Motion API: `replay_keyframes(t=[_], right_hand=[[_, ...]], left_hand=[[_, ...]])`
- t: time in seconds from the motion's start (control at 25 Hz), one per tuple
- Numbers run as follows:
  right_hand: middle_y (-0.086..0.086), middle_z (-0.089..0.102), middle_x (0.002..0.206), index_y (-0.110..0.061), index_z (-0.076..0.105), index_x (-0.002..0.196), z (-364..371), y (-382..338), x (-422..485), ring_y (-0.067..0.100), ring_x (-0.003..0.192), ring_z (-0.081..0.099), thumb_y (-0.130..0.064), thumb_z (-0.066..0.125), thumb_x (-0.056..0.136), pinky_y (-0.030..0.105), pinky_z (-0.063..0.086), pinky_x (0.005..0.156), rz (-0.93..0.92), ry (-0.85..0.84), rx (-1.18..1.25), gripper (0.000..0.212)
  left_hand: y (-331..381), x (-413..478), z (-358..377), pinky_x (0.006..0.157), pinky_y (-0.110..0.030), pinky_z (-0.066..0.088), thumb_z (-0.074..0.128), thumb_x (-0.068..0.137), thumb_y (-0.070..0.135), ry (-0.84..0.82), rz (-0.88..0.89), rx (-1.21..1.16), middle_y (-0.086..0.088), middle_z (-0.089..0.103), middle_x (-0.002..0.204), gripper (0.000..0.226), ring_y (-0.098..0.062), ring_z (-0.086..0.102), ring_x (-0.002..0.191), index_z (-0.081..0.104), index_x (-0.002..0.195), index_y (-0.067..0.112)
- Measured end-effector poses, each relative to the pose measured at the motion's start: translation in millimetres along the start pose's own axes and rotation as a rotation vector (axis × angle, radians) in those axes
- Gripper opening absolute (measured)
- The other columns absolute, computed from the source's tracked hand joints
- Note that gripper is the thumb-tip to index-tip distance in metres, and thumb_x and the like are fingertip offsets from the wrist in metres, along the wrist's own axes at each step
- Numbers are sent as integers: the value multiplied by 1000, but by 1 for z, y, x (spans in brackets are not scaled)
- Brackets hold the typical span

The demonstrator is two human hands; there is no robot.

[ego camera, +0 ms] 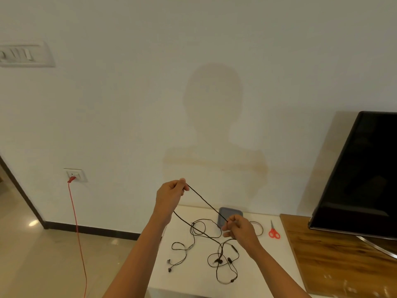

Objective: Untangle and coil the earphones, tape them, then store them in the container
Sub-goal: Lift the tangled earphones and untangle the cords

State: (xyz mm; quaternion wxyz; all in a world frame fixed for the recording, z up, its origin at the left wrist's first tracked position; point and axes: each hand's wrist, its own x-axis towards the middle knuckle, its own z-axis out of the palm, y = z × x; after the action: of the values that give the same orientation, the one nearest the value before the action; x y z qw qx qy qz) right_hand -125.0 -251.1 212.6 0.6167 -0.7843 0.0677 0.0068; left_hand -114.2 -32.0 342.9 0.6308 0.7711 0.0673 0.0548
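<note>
The earphones [207, 203] are still far from sorted: one stretch of cord runs taut between your hands, and the rest lies in loose, crossing loops on the table [193, 282]. Your left hand [170, 193], raised, pinches the upper end of that stretch. Your right hand [238, 227], lower and just above the tangle, pinches the other end. Nothing is coiled or taped yet. The container [231, 211] sits just behind your right hand, with tape [262, 228] and scissors [273, 231] to its right — all untouched.

Single head-worn view, forward and downward, toward wall [129, 104] and table [268, 265].
</note>
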Motion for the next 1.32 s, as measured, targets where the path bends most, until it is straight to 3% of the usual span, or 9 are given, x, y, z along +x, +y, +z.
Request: replay_keyframes(t=[0.16,0.32,0.52,0.64,0.72,0.84,1.0,1.12,1.32], right_hand=[[8,59,68,-13,54,70,-9,18,10,17,63,51,0,44,93,29,43,62,-111,175,-256,28],[3,58,74,-14,53,82,-29,28,19,22,72,57,3,39,94,34,48,65,-73,324,-375,25],[17,63,99,-7,56,99,-55,39,26,35,89,64,3,40,93,39,52,70,155,551,-60,19],[14,63,109,-6,58,105,-56,33,20,31,100,60,1,46,92,26,44,67,190,406,-163,19],[8,58,120,-7,54,120,-45,16,15,26,115,54,1,51,89,25,43,82,168,198,-268,32],[-5,50,132,-17,44,135,-19,-28,2,12,128,46,-7,58,91,26,40,102,-90,-152,-72,48],[8,70,95,-10,59,113,6,-78,-13,16,87,69,-15,55,95,24,55,80,-284,-342,23,18],[5,65,73,-8,65,94,-4,-80,-10,6,55,57,-6,50,96,19,48,56,-339,-107,-24,15],[0,68,74,-12,66,90,-52,-61,4,13,69,59,-10,51,95,19,39,58,-160,474,-58,16]], left_hand=[[-6,-4,4,55,-22,35,48,97,34,1,70,151,0,50,62,40,-11,45,57,67,67,15],[-6,0,-9,55,-19,38,47,98,35,36,216,393,-5,63,63,41,-14,55,59,65,64,21],[-11,5,-25,49,-22,35,48,96,39,130,224,565,6,56,54,39,-10,49,48,63,64,25],[-11,2,-17,55,-19,37,47,97,38,31,202,504,3,61,62,40,-11,54,57,63,63,24],[-9,-4,-6,58,-19,37,47,97,37,-67,171,445,5,59,62,40,-7,53,60,65,65,21],[-6,-15,16,59,-20,37,48,97,37,-187,146,370,7,57,61,39,-5,51,59,66,66,20],[-5,-19,27,55,-17,35,48,96,37,-300,192,392,9,54,57,39,0,45,48,70,70,19],[-11,-14,9,55,-20,34,46,96,46,-420,229,548,6,46,52,44,-3,40,45,63,62,26],[-28,-9,-30,58,-21,35,44,95,51,-387,151,575,4,45,56,47,-8,41,52,57,61,23]])
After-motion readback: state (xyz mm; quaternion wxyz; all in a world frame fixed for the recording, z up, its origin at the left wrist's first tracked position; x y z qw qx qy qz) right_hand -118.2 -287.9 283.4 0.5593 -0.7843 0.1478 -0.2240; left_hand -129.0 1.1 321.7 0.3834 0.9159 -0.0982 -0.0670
